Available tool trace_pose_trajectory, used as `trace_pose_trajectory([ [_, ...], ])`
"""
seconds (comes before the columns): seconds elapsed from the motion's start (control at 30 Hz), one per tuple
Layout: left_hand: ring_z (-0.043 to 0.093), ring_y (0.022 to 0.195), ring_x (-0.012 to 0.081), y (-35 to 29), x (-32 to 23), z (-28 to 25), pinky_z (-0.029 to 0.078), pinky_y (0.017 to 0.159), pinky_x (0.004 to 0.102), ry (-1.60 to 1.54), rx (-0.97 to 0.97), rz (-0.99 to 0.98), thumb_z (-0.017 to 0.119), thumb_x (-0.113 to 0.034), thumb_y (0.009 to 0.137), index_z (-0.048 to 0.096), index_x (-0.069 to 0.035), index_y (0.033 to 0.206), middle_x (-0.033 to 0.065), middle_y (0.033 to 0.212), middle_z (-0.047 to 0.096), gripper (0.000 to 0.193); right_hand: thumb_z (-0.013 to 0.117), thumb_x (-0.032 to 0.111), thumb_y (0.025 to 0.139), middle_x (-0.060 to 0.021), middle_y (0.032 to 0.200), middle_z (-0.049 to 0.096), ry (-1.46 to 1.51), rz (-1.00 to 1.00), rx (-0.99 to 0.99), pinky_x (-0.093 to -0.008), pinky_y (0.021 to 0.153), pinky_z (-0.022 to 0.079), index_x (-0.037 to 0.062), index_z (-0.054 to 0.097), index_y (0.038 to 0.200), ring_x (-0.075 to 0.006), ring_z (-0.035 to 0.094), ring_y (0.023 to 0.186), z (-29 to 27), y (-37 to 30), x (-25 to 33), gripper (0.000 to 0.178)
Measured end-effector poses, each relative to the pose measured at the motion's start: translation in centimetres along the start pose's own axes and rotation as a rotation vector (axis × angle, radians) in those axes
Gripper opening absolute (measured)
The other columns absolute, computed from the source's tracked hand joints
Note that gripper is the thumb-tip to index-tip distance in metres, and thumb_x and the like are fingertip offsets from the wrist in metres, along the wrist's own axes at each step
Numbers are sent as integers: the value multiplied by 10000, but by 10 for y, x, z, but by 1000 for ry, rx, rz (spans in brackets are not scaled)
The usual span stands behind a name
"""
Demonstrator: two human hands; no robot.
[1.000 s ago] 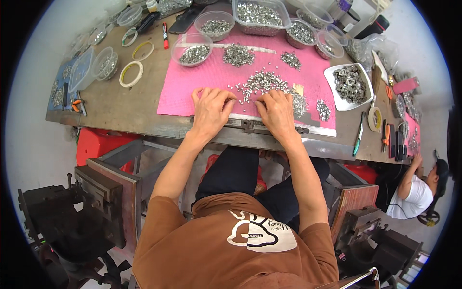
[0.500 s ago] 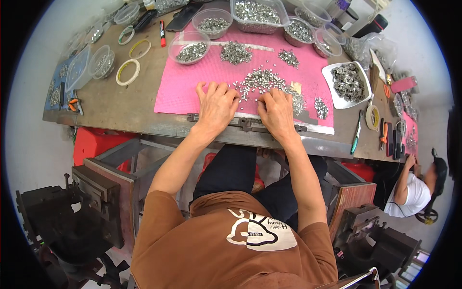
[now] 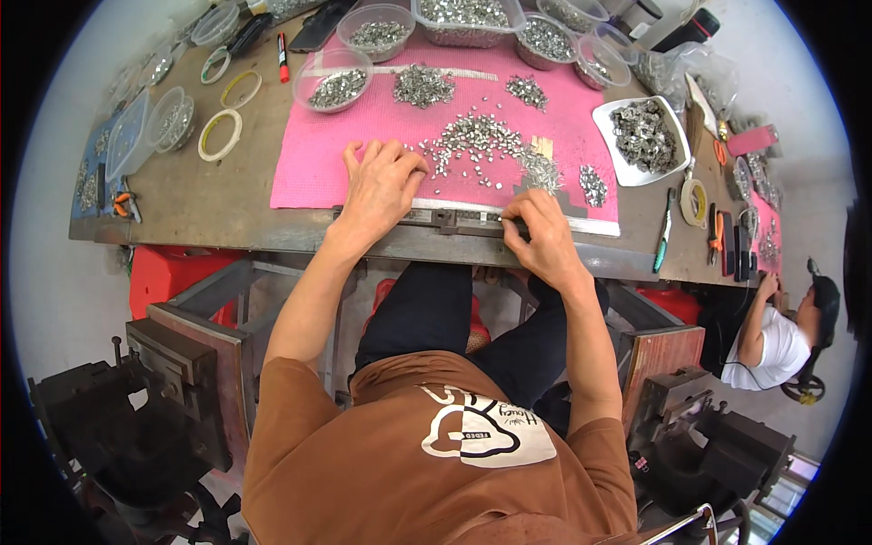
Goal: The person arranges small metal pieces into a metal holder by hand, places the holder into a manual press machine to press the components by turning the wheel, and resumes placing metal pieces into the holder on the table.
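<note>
While the left hand [image 3: 381, 186] lies palm down on the pink mat [image 3: 363, 136], its fingers spread and loosely flat, the fingertips reach the near edge of a scattered pile of small metal pieces [image 3: 477, 141]; it has nothing gripped that can be seen. The right hand [image 3: 543, 238] is curled at the front of the tabletop [image 3: 209, 204], thumb and forefinger pinched together over a long metal strip [image 3: 454, 221] that runs along the mat's near edge; whether a small piece sits between the fingertips is too small to tell.

The loose pile lies in the middle of the mat, between the two hands and a little beyond them. Farther back on the mat are two smaller heaps of the same pieces [image 3: 423, 84], and a small heap [image 3: 593, 184] lies near the mat's right edge, just beyond the right hand. A round clear bowl [image 3: 333, 84] with metal pieces overlaps the mat's far left corner, and more clear tubs [image 3: 465, 18] of pieces line the far edge. To the right of the mat stands a white square dish [image 3: 643, 138] filled with larger metal parts. On the bare tabletop to the left are rings of tape [image 3: 221, 134] and a red marker [image 3: 283, 56]. At the far right, another person [image 3: 772, 341] in a white shirt sits low beside the tabletop.
</note>
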State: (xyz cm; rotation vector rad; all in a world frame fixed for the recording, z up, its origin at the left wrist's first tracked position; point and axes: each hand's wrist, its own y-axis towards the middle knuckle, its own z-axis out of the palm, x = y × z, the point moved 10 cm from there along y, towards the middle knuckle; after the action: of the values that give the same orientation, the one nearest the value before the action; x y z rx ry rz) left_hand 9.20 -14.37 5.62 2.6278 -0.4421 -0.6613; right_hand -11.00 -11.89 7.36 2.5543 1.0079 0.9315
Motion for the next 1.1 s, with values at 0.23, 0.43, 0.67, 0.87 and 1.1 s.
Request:
trace_pose_trajectory([
  [0.23,576,955,240,-4,6,2,289,1077,554,-39,-22,-34,728,-153,886,715,-110,943,33,903,603,72,729,-26,776,-99,920,576,-149,-123,25,-409,785,450,31,625,924,-306,566,864,3,0,18,190],
  [0.43,575,947,241,-3,-2,-1,291,1080,564,25,-52,15,742,-147,866,704,-111,913,34,884,593,71,724,30,834,-88,893,583,-64,-56,0,-404,813,436,44,666,939,-284,573,884,4,12,4,121],
  [0.67,564,952,239,-3,2,2,295,1067,564,-17,-28,-10,740,-150,867,680,-110,917,31,898,576,87,738,97,837,-87,869,583,-278,-10,-90,-418,796,419,56,689,913,-285,565,892,43,54,-5,99],
  [0.87,567,951,234,-4,-1,3,293,1066,546,0,-54,-18,716,-129,883,678,-101,943,22,914,598,76,709,94,788,-105,884,590,-310,-32,-89,-414,810,410,41,652,848,-283,559,888,54,59,-2,98],
  [1.1,589,940,234,-5,-45,8,307,1054,499,-193,-81,64,708,-110,880,663,-93,961,29,916,618,94,707,83,810,-109,873,594,-166,-25,-86,-419,795,418,44,640,880,-300,580,858,39,55,-17,105],
])
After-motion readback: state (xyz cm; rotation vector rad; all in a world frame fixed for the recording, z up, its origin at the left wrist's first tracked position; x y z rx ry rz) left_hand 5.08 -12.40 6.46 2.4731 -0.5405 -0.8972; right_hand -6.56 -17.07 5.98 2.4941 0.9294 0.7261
